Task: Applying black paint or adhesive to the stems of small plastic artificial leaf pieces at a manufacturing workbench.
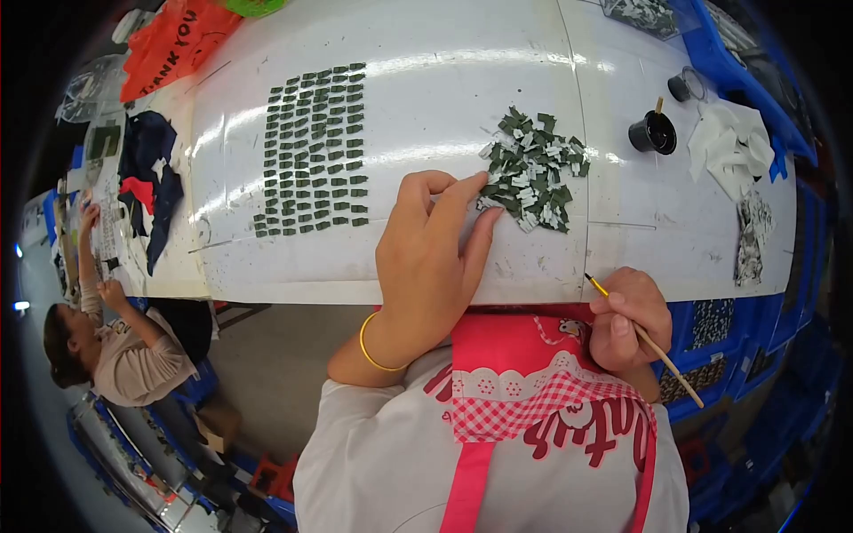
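Observation:
My left hand [431, 240], with a yellow bangle on its wrist, reaches over the white table. Its thumb and forefinger are apart at the left edge of a heap of small dark green and white pieces [533, 173]; no piece shows gripped between them. At the table's front edge, my right hand [633, 318] is closed around a thin paintbrush [659, 351] with a wooden handle. The brush's dark tip points up and left, clear of the heap. Left of the heap, many similar green pieces [313, 147] lie in neat rows and columns.
A black cup [652, 133] with a stick in it stands right of the heap. Beyond it are a crumpled white cloth [733, 151] and blue bins [746, 62]. Dark cloth [151, 178] and a red bag [178, 44] lie at left, where another person [133, 346] works.

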`<action>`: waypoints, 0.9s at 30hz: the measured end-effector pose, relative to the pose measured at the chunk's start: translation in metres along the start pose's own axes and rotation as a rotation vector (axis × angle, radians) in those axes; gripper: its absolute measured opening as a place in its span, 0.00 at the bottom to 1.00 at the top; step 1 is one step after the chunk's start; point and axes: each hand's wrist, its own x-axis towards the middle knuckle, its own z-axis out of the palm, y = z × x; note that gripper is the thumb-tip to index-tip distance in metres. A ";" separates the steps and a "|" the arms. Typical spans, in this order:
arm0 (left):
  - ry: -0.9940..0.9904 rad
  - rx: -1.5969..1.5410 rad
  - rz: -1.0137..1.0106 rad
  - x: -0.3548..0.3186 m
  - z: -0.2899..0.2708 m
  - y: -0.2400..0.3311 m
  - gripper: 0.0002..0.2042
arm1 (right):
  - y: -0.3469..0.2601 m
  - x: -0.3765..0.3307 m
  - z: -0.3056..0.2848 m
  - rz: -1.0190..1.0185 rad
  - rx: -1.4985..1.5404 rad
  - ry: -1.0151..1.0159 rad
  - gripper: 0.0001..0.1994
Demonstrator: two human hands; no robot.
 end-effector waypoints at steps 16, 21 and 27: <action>0.047 -0.222 -0.009 -0.004 0.002 -0.006 0.12 | -0.007 0.008 -0.003 0.127 0.076 0.058 0.09; 0.030 -0.278 0.000 -0.003 0.003 -0.008 0.12 | -0.012 0.015 -0.009 0.178 0.110 0.114 0.10; 0.004 -0.300 -0.015 -0.002 -0.001 -0.006 0.08 | -0.018 0.082 -0.070 0.106 -0.093 0.163 0.12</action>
